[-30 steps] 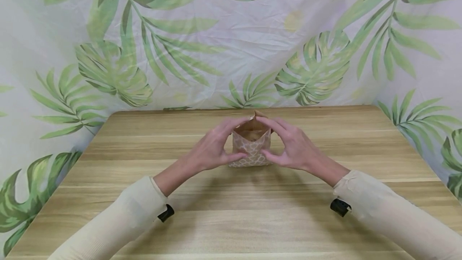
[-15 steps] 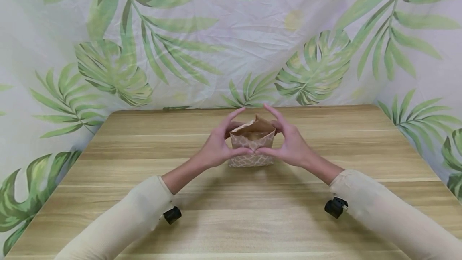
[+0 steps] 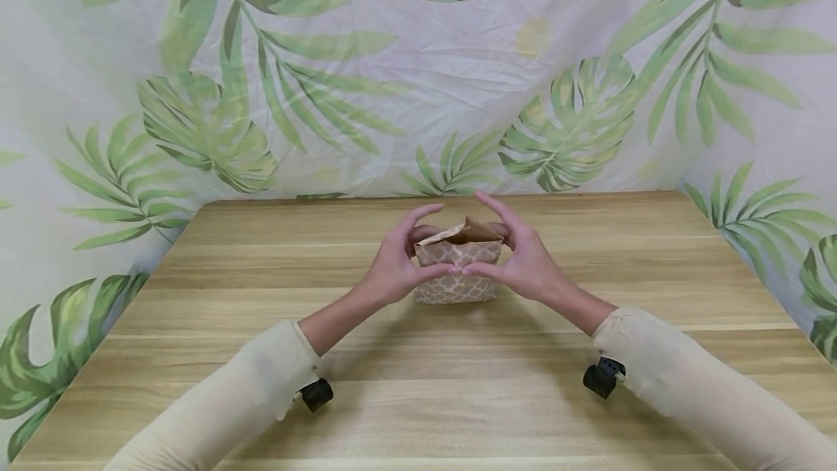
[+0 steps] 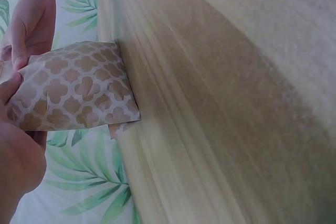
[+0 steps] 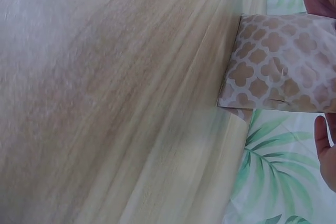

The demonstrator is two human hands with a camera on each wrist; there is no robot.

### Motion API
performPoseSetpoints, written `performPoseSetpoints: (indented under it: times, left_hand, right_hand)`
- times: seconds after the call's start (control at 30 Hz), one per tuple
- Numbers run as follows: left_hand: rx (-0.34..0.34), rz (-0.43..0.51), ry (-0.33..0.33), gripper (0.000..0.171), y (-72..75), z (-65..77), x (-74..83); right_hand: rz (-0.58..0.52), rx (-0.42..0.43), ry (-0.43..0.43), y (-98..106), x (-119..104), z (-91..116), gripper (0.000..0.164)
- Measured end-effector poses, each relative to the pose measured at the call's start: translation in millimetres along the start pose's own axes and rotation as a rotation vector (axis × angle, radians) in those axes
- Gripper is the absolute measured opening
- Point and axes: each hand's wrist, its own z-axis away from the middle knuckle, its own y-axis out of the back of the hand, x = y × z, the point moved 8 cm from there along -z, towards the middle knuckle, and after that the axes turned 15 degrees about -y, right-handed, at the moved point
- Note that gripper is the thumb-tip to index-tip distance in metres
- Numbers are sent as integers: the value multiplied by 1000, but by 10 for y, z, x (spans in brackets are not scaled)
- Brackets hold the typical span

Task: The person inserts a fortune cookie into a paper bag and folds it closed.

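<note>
A small brown paper bag (image 3: 458,289) with a white lattice print stands upright on the wooden table, its top partly gaping with a peak at the back. My left hand (image 3: 397,260) grips its left side, thumb laid across the front and fingers behind. From the other side my right hand (image 3: 526,260) holds it the same way, and the two thumb tips nearly meet at the front middle. Both index fingers stick up, off the paper. In the left wrist view the patterned front of the bag (image 4: 79,87) shows between the hands; the bag's inside is hidden.
The wooden table (image 3: 458,398) reaches back to a pale cloth backdrop (image 3: 451,78) printed with green leaves. A small black camera hangs under each cream sleeve, the left camera (image 3: 317,394) and the right camera (image 3: 603,376).
My thumbs have slid inward across the bag's front and my fingers have moved from its top rim to its sides and back. The bag's mouth has narrowed, its front edge rising.
</note>
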Motion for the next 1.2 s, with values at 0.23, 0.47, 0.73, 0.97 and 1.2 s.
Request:
performPoseSetpoints:
  times: [0.23, 0.47, 0.73, 0.97, 1.2]
  left_hand:
    - [54, 82, 37, 76, 8, 19, -55]
    - [111, 202, 89, 67, 3, 32, -116]
    - [125, 177, 77, 51, 25, 17, -128]
    - [127, 133, 106, 36, 31, 7, -129]
    - [98, 172, 148, 31, 5, 17, -143]
  right_hand:
    - [-32, 20, -53, 17, 47, -11, 99]
    - [-67, 8, -109, 30, 73, -23, 90]
    - [-69, -5, -92, 39, 63, -32, 74]
    - [-78, -20, -156, 37, 99, -31, 58]
    - [-56, -34, -214, 25, 143, -21, 50]
